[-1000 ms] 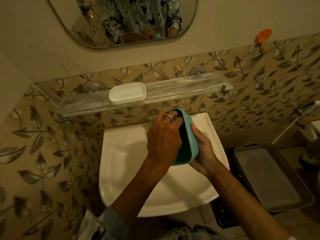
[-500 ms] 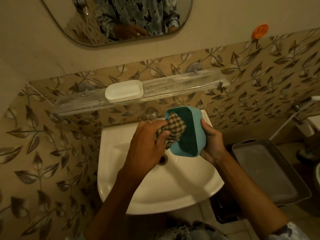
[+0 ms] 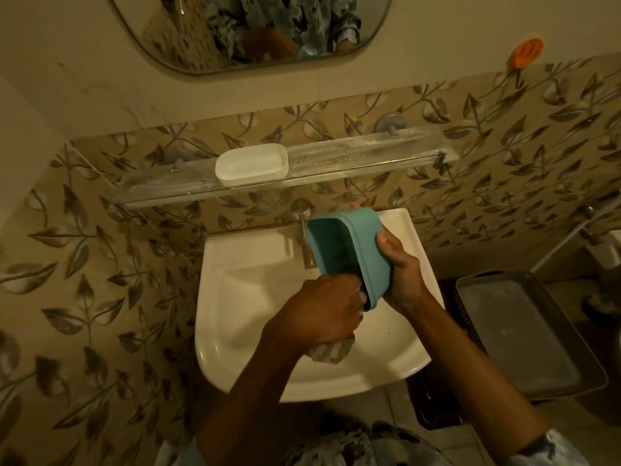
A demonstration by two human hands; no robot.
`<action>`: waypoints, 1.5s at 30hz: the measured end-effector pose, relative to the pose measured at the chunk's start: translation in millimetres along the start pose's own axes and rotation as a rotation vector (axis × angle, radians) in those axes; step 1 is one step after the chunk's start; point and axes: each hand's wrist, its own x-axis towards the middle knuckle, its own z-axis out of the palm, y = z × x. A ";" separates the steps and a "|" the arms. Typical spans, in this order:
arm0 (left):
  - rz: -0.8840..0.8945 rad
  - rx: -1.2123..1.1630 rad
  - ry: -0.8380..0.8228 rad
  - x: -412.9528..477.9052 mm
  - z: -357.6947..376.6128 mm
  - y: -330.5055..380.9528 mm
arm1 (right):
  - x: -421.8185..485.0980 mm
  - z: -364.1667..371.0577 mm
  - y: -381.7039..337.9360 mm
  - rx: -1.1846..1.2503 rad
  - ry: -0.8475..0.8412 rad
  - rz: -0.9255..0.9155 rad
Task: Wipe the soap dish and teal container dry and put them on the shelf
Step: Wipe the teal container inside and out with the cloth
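Observation:
My right hand (image 3: 401, 274) grips the teal container (image 3: 359, 243) by its outer side, tilted on edge above the white sink (image 3: 242, 297), its opening facing left. My left hand (image 3: 322, 311) is closed on a checked cloth (image 3: 332, 353) and pushes it into the container's lower end; part of the cloth hangs out below the fist. The white soap dish (image 3: 252, 164) sits upright on the clear wall shelf (image 3: 353, 163), left of the shelf's middle.
A metal tap (image 3: 304, 227) stands just left of the container. To the right of the sink is a dark basket with a grey tray lid (image 3: 517, 334). A mirror (image 3: 252, 28) hangs above the shelf, and an orange hook (image 3: 525, 52) sticks to the wall at upper right.
My left hand has slid the cloth from the container's upper opening down to its lower end. The container has tipped and shifted slightly, still in my right hand. The view has moved a little.

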 end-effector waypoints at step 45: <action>0.121 -0.263 0.025 -9.9 -0.8 -19.1 | 0.8 11.6 -18.3 -0.182 0.014 -0.111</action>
